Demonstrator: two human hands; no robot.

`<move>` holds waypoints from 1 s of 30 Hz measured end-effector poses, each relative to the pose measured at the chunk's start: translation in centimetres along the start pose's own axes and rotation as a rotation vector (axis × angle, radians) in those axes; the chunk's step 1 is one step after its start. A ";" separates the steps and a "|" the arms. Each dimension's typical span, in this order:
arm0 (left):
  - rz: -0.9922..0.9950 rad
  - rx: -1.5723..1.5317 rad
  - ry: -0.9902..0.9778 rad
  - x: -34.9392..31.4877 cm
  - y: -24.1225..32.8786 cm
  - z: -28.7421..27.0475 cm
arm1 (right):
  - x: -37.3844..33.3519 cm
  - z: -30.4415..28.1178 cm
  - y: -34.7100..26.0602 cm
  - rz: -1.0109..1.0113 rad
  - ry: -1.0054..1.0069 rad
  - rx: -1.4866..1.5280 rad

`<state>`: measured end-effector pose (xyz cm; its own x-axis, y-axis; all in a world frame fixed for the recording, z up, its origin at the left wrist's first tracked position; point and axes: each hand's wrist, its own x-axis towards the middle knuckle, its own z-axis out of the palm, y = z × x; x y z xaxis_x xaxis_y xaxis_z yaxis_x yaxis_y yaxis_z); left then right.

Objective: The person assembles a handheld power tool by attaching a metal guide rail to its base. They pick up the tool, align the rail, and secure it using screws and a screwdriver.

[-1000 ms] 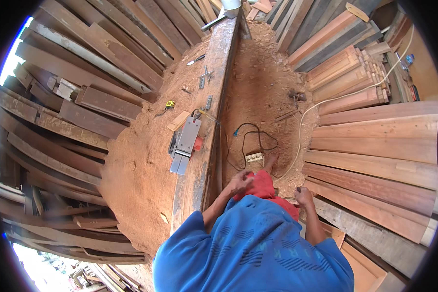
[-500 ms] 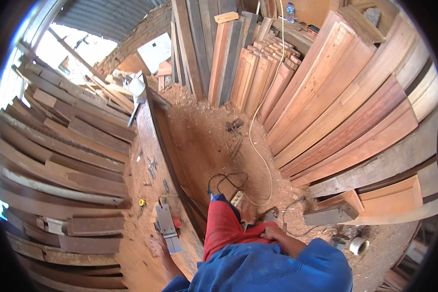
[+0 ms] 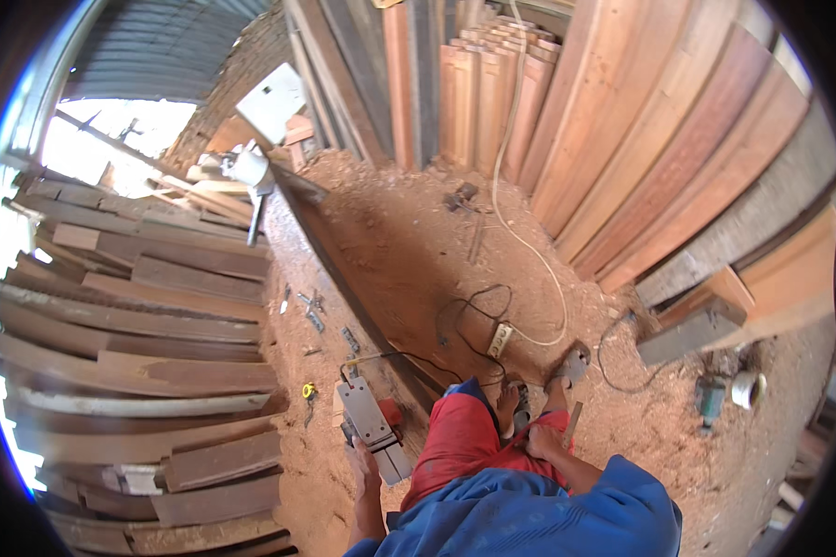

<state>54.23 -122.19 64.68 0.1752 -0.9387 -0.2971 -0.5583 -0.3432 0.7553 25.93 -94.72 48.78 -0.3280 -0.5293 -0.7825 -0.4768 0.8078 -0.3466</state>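
An upturned electric hand planer (image 3: 366, 410), its flat metal sole facing up, rests on the near end of the long wooden bench (image 3: 320, 269). My left hand (image 3: 365, 469) is against the planer's near left side, fingers stretched along its edge. My right hand (image 3: 546, 444) is closed at the front of my red shorts (image 3: 455, 436), gripping bunched cloth. Close beside that hand stands a thin wooden strip (image 3: 574, 420); whether the hand touches it is unclear. On the bench lie small metal tools (image 3: 312, 311) and a dark metal piece (image 3: 349, 339).
A yellow tape measure (image 3: 308, 392) lies left of the planer. Stacked boards (image 3: 186, 371) line the left; planks (image 3: 622, 130) lean at right. A power strip (image 3: 500, 340) and cords cross the shavings-covered floor. A grey block (image 3: 692, 331) and green power tool (image 3: 711, 399) sit at right.
My view has shifted, so the bench and planer appear farther right. My left hand has come up against the planer's side. My feet now show beyond the shorts; my right hand stays at them.
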 end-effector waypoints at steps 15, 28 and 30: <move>0.336 -0.337 -0.065 0.2 -6.2 -1.7 | 2.9 -1.7 1.2 -0.155 -0.011 0.060; 0.097 -0.601 -0.249 3.1 -8.5 -5.8 | -5.3 -7.6 -6.0 -0.306 0.658 0.020; 0.033 -0.635 -0.346 4.0 -7.7 -4.5 | -7.3 -9.6 -6.6 -0.244 0.942 0.100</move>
<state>62.88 -123.41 60.28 -0.1592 -0.9205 -0.3569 0.0388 -0.3671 0.9294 23.63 -98.69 61.79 -0.7673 -0.6403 0.0347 -0.5609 0.6439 -0.5203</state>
